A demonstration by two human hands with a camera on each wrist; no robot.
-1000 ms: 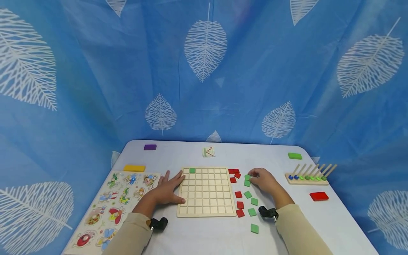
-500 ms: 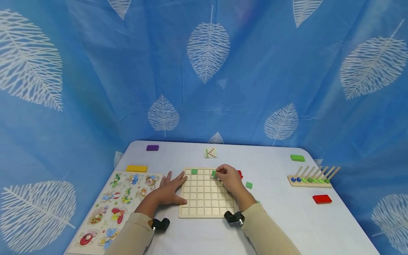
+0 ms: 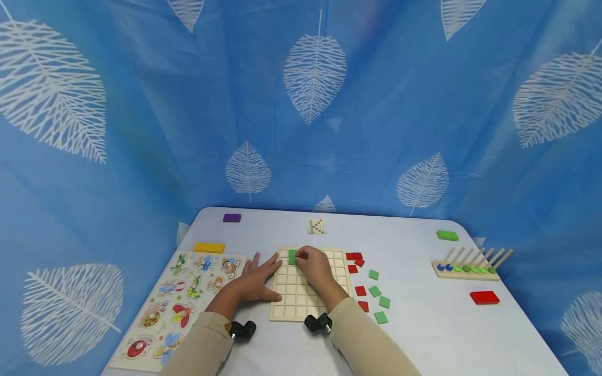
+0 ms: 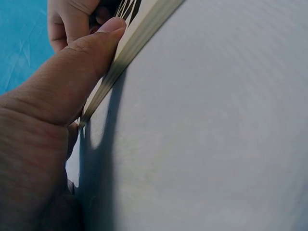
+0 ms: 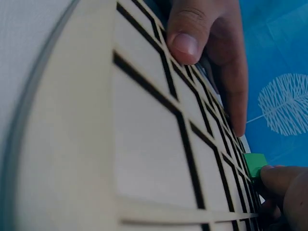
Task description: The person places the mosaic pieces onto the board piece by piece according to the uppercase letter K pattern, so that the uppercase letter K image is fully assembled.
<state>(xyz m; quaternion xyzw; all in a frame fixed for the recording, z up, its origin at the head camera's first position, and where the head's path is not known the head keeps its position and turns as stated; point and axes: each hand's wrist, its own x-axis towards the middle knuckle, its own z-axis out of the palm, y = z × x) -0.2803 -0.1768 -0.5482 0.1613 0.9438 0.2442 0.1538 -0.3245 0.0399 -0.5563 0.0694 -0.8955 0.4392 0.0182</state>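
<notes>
A wooden grid board (image 3: 290,298) lies on the table in front of me. My left hand (image 3: 255,280) rests on its left edge, fingers spread; the left wrist view shows the thumb (image 4: 91,55) along the board's side. Over the upper left part of the grid, my right hand (image 3: 317,266) pinches a green square tile (image 5: 255,163) between thumb and fingers. Another green tile (image 3: 292,253) lies in the top row, just beyond the pinched one. Whether the pinched tile touches the board's bottom is hidden.
Loose red tiles (image 3: 360,291) and green tiles (image 3: 374,291) lie right of the board. An insect puzzle (image 3: 160,295) and yellow block (image 3: 209,247) are at left. A pattern card (image 3: 317,226) lies behind. A pegged bead stand (image 3: 465,272) and red block (image 3: 484,297) are at right.
My right hand has taken a green tile from the loose ones at right and carried it left over the board to the first green tile. The left hand stays on the board's edge.
</notes>
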